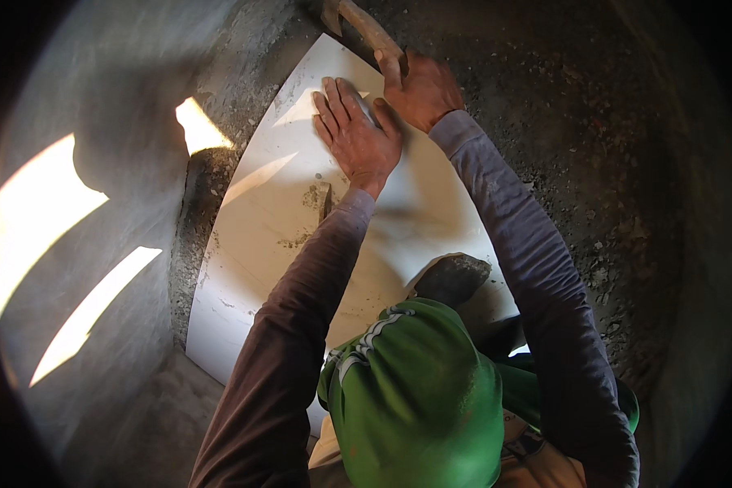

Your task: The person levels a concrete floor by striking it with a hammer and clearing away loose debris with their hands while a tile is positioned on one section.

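My left hand (pixel 354 134) lies flat on a large white tile (pixel 252 244), fingers stretched toward its far end. Beyond it, at the tile's far right edge, my right hand (pixel 424 88) is closed round the wooden handle of a hammer-like tool (pixel 370 31). Its head is partly cut off by the picture's top edge, so its exact kind is unclear. A small narrow chip (pixel 324 201) with grey crumbs around it rests on the tile, beside my left wrist.
Rough dark mortar or gravel (pixel 577 163) borders the tile on the right. A grey wall (pixel 130 179) with bright sun patches rises at the left. My green-clad knee (pixel 415 390) is over the near end, close to a dark, dusty shoe-like shape (pixel 451 278).
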Demonstrator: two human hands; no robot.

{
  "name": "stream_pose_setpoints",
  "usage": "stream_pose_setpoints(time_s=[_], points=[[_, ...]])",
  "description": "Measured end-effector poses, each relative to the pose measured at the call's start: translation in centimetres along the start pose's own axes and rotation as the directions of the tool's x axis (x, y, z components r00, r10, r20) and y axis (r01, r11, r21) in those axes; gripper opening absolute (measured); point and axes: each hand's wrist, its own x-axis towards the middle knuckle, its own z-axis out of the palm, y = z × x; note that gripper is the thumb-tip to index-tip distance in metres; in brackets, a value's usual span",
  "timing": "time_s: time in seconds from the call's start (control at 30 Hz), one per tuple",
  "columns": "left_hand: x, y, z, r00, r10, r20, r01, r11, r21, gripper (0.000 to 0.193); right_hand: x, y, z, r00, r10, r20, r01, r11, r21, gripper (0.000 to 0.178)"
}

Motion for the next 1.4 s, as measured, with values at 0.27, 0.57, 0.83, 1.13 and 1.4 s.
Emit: stream_pose_setpoints(time_s=[0.27, 0.57, 0.83, 1.13, 1.4], points=[[0.2, 0.0, -0.1, 1.0, 0.01, -0.018, -0.011, 1.0, -0.007, 0.075, 0.0, -0.1, 0.2, 0.999, -0.03, -0.013, 0.03, 0.999, 0.032, 0.063], [0.1, -0.1, -0.1, 1.0, 0.008, -0.006, -0.008, 1.0, 0.003, 0.075, 0.3, -0.3, 0.0, 0.998, -0.06, 0.023, 0.059, 0.997, 0.047, 0.069], [-0.1, -0.2, 0.0, 1.0, 0.013, -0.015, -0.013, 1.0, -0.015, 0.075, 0.4, -0.1, 0.1, 0.998, -0.07, 0.001, 0.07, 0.996, 0.048, 0.058], [0.0, 0.1, -0.1, 1.0, 0.013, -0.015, -0.013, 1.0, -0.015, 0.075, 0.7, 0.4, 0.7, 0.995, -0.093, -0.04, 0.096, 0.994, 0.06, 0.068], [0.2, 0.2, -0.3, 1.0, 0.018, -0.015, -0.018, 1.0, -0.003, 0.075, 0.9, 0.4, 0.8, 0.996, -0.083, -0.029, 0.085, 0.994, 0.066, 0.062]])
